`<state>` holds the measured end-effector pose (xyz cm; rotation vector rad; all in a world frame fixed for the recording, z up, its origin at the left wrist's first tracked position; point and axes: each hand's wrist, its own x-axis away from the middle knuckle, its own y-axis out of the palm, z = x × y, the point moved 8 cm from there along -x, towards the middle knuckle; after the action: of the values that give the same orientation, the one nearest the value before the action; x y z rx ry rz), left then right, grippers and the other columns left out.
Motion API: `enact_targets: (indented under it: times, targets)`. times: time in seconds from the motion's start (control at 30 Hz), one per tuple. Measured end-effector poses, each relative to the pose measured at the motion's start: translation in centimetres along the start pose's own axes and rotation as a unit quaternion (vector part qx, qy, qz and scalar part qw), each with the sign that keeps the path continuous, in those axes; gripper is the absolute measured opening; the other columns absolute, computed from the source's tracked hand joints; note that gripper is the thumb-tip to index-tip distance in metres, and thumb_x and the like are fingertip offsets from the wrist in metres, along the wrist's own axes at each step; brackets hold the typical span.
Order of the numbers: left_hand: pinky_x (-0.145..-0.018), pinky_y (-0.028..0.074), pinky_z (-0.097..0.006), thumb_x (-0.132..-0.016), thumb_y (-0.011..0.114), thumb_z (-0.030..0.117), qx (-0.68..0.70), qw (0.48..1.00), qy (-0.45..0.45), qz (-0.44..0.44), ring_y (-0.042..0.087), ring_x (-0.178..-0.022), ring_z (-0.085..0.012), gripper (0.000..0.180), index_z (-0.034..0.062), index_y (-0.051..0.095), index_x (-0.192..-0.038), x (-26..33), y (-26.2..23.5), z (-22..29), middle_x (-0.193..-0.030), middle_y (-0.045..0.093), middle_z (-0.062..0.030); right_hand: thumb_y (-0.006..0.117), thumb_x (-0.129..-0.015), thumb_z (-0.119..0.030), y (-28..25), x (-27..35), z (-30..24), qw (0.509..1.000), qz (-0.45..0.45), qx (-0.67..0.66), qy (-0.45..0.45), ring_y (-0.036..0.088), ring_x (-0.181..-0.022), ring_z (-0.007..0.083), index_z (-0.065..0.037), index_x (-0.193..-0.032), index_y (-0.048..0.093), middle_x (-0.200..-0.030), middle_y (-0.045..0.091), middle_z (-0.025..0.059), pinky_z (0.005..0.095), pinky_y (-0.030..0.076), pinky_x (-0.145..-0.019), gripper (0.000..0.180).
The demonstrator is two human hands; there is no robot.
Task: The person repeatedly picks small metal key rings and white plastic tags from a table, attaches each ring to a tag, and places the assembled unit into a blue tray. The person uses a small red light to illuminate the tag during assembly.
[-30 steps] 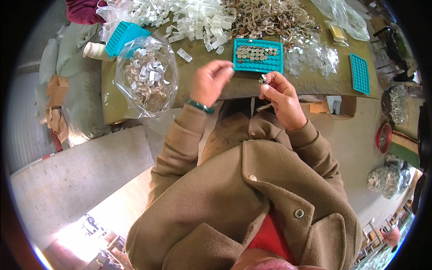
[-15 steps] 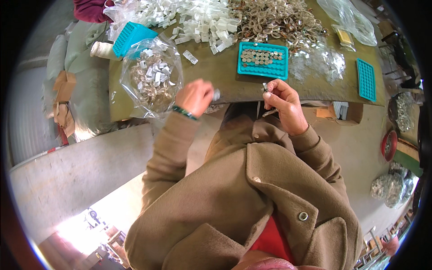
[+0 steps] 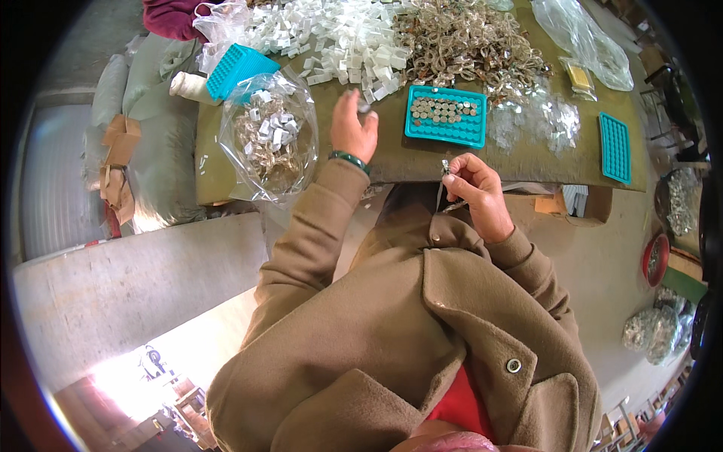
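My left hand (image 3: 352, 128) reaches forward over the olive table (image 3: 392, 154), its fingertips at a small white clip (image 3: 366, 108) near the edge of a heap of white plastic clips (image 3: 331, 34). My right hand (image 3: 473, 188) stays at the table's near edge, pinching a small metal piece (image 3: 446, 167). Between the hands lies a teal tray (image 3: 446, 115) with small round metal parts in its slots. A green bangle sits on my left wrist.
A clear bag (image 3: 269, 135) of mixed clips and rings lies at the table's left. A pile of brownish rings (image 3: 467, 38) fills the back. More teal trays sit at far left (image 3: 239, 69) and right (image 3: 616, 147). Sacks lean left of the table.
My left hand has left the right hand, swung left past the clear bag, then reached forward to the white clips. My right hand kept its small piece near the table edge.
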<state>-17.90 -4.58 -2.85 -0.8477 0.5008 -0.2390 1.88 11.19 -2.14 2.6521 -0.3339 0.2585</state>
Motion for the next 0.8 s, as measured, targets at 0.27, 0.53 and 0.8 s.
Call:
enact_targets:
  times: [0.27,0.53,0.8]
  targets:
    - [-0.103,0.039,-0.045,-0.083,0.069,0.04,-0.063,0.982,-0.001,0.176,0.052,-0.118,-0.0401,0.057,0.0032,0.057,-0.125,-10.3,-2.4,-2.2,-0.123,0.058,-0.0267,0.062,-0.09,-0.006,0.3,-0.4,1.0,1.0,-0.014,-0.018,0.008,0.05,-0.067,0.0048,-0.006,-0.09,0.054,-0.076,0.052,-0.0035,0.0208,0.041,-0.06,0.008]
    - [-0.096,0.045,-0.045,-0.079,0.072,0.042,0.04,0.997,-0.035,0.057,0.059,-0.108,-0.0397,0.045,0.0011,0.07,-0.098,-9.3,0.9,-3.6,-0.113,0.064,-0.0241,0.062,-0.09,-0.005,-0.3,-0.3,1.5,1.0,-0.002,-0.007,0.018,0.05,-0.066,0.0048,-0.006,-0.09,0.055,-0.075,0.053,-0.003,0.021,0.041,-0.06,0.008]
    - [-0.095,0.046,-0.037,-0.084,0.074,0.041,0.164,0.985,-0.015,0.059,0.061,-0.111,-0.0316,0.041,0.0014,0.071,-0.094,-4.0,-0.9,-0.8,-0.12,0.064,-0.018,0.063,-0.089,-0.006,0.8,-0.5,2.5,0.999,-0.011,0.002,0.03,0.049,-0.066,0.0039,-0.005,-0.09,0.055,-0.075,0.052,-0.0035,0.0208,0.041,-0.059,0.008]
